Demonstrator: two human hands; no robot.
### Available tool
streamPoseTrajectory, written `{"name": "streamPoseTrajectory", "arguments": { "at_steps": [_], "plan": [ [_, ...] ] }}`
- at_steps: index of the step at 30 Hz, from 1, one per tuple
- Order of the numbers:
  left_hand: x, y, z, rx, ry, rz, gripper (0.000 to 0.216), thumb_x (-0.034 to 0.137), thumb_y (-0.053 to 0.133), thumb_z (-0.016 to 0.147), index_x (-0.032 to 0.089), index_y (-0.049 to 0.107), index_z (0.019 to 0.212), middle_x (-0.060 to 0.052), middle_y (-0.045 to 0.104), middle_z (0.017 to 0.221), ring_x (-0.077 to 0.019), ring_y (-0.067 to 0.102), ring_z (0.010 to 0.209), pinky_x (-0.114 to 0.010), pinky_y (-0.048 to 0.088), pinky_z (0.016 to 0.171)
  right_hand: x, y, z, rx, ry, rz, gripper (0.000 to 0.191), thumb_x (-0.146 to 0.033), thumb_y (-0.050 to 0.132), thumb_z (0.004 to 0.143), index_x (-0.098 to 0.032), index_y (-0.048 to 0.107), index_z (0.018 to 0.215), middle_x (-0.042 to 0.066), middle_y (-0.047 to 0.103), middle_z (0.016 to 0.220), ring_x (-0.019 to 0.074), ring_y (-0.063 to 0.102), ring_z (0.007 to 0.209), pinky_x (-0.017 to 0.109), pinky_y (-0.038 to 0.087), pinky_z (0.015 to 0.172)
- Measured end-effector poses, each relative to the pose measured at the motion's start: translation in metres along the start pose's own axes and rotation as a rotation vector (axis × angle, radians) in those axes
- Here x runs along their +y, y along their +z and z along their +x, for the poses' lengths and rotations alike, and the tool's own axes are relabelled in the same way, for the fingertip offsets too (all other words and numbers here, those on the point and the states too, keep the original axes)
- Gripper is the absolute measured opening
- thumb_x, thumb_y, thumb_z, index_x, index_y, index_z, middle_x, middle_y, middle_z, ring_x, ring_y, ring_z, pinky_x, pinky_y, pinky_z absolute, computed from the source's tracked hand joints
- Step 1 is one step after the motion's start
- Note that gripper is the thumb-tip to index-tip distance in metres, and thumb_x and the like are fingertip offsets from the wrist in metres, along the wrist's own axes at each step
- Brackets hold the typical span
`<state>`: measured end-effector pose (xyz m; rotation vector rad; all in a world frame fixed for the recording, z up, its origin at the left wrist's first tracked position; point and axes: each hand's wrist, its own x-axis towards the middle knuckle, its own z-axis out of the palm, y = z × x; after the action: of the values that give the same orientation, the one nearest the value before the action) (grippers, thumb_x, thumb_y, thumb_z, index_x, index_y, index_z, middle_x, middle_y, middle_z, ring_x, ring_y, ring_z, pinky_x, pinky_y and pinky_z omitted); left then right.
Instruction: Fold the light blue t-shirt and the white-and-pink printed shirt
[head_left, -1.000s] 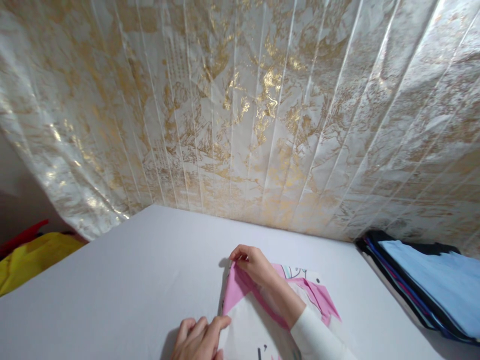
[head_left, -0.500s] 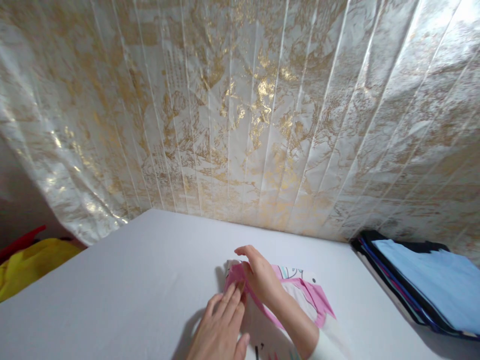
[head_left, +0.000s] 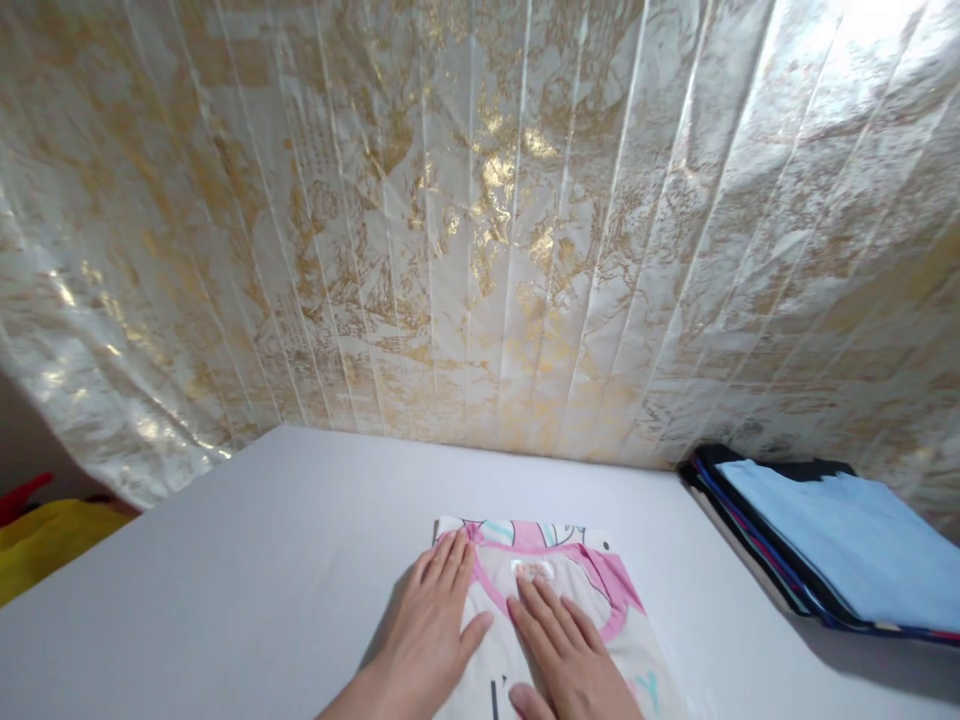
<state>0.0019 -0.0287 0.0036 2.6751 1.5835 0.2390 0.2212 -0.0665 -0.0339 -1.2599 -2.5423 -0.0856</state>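
Observation:
A white shirt (head_left: 487, 650) with pink trim and printed patterns lies folded on the white table, its neckline facing the far side. My left hand (head_left: 431, 620) rests flat on the shirt's left edge, fingertips near the pink shoulder. Flat across the neck opening lies my right hand (head_left: 566, 640), its fingertips just below a pale label (head_left: 532, 570) inside the collar. Both hands have their fingers stretched out and grip nothing. The shirt's lower part is cut off by the bottom of the view.
On the right side of the white table (head_left: 285, 560) is a stack of folded clothes (head_left: 832, 540), light blue on top with dark ones below. A gold-patterned silvery curtain (head_left: 465, 240) hangs behind the table. Yellow cloth (head_left: 56, 545) shows beyond the left edge.
My right hand has come down from the shirt's upper left onto the neck opening. My left hand has shifted to the left edge. The collar now lies flatter and its label shows.

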Motion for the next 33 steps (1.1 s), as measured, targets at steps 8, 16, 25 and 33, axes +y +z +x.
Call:
{"name": "streamPoseTrajectory", "arguments": {
  "at_steps": [8, 16, 25, 33],
  "plan": [
    [0.001, 0.029, 0.0, 0.172, -0.032, 0.05, 0.071, 0.038, 0.047, 0.091, 0.012, 0.02, 0.152, -0.013, 0.026, 0.154, -0.0299, 0.026, 0.142, -0.046, 0.033, 0.11, -0.003, -0.047, 0.053, -0.022, 0.24, 0.24, 0.049, -0.007, 0.051, 0.077, -0.014, 0.058, 0.126, 0.013, 0.061, 0.128, 0.0272, 0.053, 0.122, 0.039, 0.043, 0.101],
    [-0.001, 0.042, -0.004, 0.372, -0.056, 0.088, 0.1, 0.035, 0.052, 0.087, 0.005, -0.021, 0.148, -0.024, 0.039, 0.146, -0.0332, 0.048, 0.128, -0.044, 0.042, 0.098, 0.006, -0.023, 0.124, 0.05, 0.406, 0.58, 0.04, -0.007, 0.05, 0.077, -0.017, 0.064, 0.113, 0.004, 0.073, 0.086, 0.0191, 0.062, 0.089, 0.025, 0.044, 0.076],
    [0.0, 0.03, -0.003, 0.273, 0.04, 0.146, 0.064, 0.052, 0.042, 0.094, 0.012, 0.038, 0.145, -0.013, 0.03, 0.153, -0.0308, 0.033, 0.139, -0.047, 0.037, 0.105, -0.001, -0.025, 0.126, -0.029, 0.431, 0.234, 0.027, -0.008, 0.045, 0.088, -0.018, 0.067, 0.1, 0.008, 0.069, 0.097, 0.0211, 0.06, 0.092, 0.028, 0.04, 0.077],
    [0.0, 0.019, -0.001, 0.094, -0.018, 0.069, 0.062, 0.032, 0.049, 0.089, 0.015, 0.035, 0.147, -0.008, 0.026, 0.154, -0.027, 0.027, 0.142, -0.046, 0.032, 0.112, -0.013, -0.047, 0.08, -0.002, 0.25, 0.316, 0.029, -0.005, 0.047, 0.087, -0.019, 0.063, 0.107, 0.008, 0.065, 0.107, 0.0214, 0.06, 0.095, 0.031, 0.045, 0.082]
  ]
}}
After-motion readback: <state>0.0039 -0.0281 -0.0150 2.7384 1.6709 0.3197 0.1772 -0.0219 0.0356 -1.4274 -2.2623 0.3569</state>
